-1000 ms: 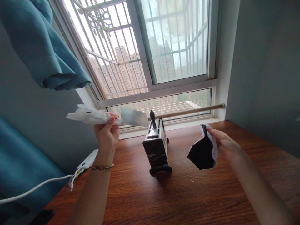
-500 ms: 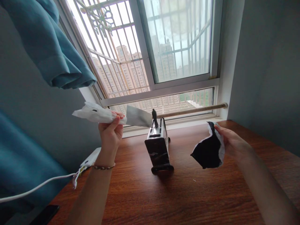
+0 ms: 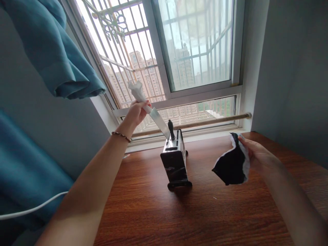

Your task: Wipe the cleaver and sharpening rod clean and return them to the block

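Observation:
My left hand (image 3: 138,111) is closed around the handle end of a kitchen knife, which is wrapped in something white and crumpled (image 3: 138,90). The broad metal blade (image 3: 159,123) slants down to the right, its tip at the slotted top of the knife block (image 3: 173,169); I cannot tell whether it has entered a slot. A dark-handled tool (image 3: 171,129) stands upright in that block, which is black and silvery. In my right hand (image 3: 258,155), thumb and fingers pinch a black cloth with a fluffy white edge (image 3: 230,165), hanging above the table.
The brown wooden table (image 3: 205,218) reaches to a barred sliding window (image 3: 200,51). A rail (image 3: 217,119) runs low across the window. Blue curtain (image 3: 61,65) hangs at the left, and a white cable (image 3: 36,207) crosses the lower left.
My left hand has moved up and right, tilting the knife from nearly level to a steep downward slant with its tip at the block. My right hand and the cloth have barely moved.

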Demonstrator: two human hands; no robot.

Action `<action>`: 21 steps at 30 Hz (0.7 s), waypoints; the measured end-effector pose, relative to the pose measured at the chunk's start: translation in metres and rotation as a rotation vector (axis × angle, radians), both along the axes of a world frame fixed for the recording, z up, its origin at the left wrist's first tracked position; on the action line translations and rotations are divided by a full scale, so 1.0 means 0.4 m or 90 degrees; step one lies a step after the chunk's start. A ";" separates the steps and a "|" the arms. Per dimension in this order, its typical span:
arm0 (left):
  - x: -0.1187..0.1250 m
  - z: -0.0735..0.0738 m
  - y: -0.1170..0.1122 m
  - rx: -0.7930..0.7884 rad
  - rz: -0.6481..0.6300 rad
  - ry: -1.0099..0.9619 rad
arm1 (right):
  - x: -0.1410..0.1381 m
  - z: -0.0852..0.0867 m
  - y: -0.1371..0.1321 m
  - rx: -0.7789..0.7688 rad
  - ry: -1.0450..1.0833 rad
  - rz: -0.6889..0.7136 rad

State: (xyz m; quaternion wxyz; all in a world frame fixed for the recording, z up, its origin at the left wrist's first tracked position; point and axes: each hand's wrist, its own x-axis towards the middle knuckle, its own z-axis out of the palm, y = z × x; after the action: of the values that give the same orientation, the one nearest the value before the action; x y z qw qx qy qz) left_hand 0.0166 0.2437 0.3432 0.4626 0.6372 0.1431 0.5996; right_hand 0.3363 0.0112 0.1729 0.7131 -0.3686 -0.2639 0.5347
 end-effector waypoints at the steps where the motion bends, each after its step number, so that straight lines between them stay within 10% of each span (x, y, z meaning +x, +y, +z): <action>1: 0.008 0.005 0.015 -0.009 -0.001 0.016 | 0.000 -0.001 0.000 -0.002 0.001 -0.004; 13: 0.095 0.003 0.074 -0.060 -0.018 0.185 | -0.014 0.003 0.005 -0.010 -0.006 0.014; 21: 0.107 -0.167 0.093 -0.073 0.045 0.290 | -0.023 0.005 -0.002 -0.014 -0.015 0.023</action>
State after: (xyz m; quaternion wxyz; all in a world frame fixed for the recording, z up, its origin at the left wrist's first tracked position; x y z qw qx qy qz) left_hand 0.0593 0.2808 0.2764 0.4326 0.7236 0.2996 0.4467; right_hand 0.3270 0.0105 0.1748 0.6961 -0.3775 -0.2729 0.5462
